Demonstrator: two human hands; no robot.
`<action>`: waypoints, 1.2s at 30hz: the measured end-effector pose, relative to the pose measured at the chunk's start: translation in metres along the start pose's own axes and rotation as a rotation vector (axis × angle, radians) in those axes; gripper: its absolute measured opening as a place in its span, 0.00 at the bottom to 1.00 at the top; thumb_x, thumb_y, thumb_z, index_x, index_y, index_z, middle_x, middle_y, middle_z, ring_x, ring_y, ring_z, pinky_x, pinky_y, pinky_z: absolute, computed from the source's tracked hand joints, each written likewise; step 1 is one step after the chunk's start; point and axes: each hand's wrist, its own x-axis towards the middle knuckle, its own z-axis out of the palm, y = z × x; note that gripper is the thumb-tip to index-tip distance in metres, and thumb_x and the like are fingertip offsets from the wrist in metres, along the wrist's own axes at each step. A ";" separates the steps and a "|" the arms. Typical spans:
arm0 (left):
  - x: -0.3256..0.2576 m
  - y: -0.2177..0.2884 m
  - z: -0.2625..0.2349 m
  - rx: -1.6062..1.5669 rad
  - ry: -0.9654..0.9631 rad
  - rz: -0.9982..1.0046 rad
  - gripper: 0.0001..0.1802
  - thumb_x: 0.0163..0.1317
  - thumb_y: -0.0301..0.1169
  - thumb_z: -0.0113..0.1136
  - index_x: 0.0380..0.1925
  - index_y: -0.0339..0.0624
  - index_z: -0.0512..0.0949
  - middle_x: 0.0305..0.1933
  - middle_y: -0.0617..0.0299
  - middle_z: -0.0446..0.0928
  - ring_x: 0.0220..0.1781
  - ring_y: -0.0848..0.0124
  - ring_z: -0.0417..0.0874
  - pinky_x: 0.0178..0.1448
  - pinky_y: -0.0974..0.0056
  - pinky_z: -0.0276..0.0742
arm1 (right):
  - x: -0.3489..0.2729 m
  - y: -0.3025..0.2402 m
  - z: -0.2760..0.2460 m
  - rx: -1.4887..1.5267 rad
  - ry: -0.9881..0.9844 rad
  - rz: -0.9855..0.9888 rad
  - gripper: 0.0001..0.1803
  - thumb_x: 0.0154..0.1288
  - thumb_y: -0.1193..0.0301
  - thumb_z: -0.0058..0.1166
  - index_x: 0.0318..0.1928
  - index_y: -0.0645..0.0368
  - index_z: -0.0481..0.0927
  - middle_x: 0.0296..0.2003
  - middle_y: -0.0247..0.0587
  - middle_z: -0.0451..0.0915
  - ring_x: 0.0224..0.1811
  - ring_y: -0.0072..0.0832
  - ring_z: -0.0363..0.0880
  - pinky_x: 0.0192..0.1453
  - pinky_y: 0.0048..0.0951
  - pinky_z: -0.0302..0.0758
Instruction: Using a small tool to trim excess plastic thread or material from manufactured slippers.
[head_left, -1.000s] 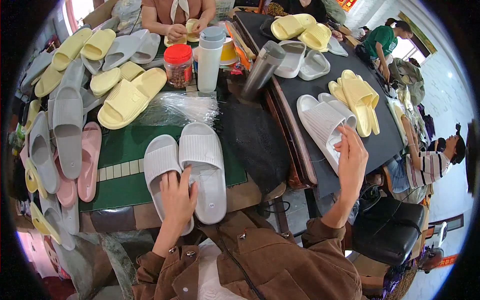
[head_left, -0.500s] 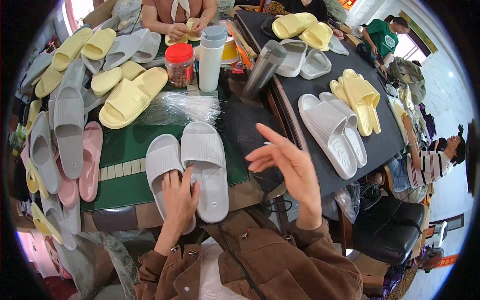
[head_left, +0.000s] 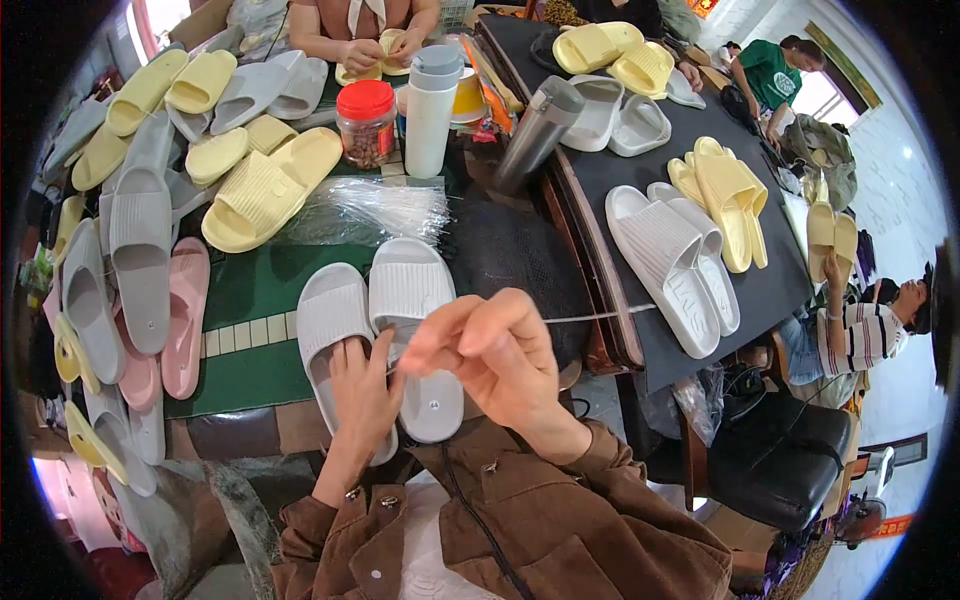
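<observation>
Two light grey slide slippers lie side by side in front of me. My left hand (head_left: 362,390) has its fingers inside the left slipper (head_left: 334,305), below the strap, and its thumb at the inner edge beside the right slipper (head_left: 412,285). Above the right slipper's footbed, my right hand (head_left: 500,365) is closed in a pinch. A thin white plastic tie (head_left: 600,317) sticks out rightward from behind that hand. Its other end is hidden near my two thumbs. Farther back lies a clear bag of white ties (head_left: 385,208).
Piled grey, yellow and pink slippers (head_left: 140,260) cover the left side. A red-lidded jar (head_left: 366,125), a white bottle (head_left: 430,115) and a steel flask (head_left: 540,135) stand behind. More slippers (head_left: 665,255) lie on the dark right-hand table. Other people work across and to the right.
My right hand has swung left from its raised, spread pose and closed over the right slipper. The white tie now shows plainly behind it. My left hand stays in the left slipper.
</observation>
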 end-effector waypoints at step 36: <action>0.008 -0.009 -0.053 -0.640 -0.242 -0.063 0.18 0.69 0.33 0.47 0.55 0.37 0.72 0.51 0.49 0.69 0.55 0.57 0.70 0.61 0.62 0.63 | -0.047 0.097 -0.069 -0.448 0.249 0.327 0.15 0.75 0.73 0.36 0.54 0.66 0.74 0.39 0.35 0.78 0.42 0.19 0.76 0.50 0.22 0.73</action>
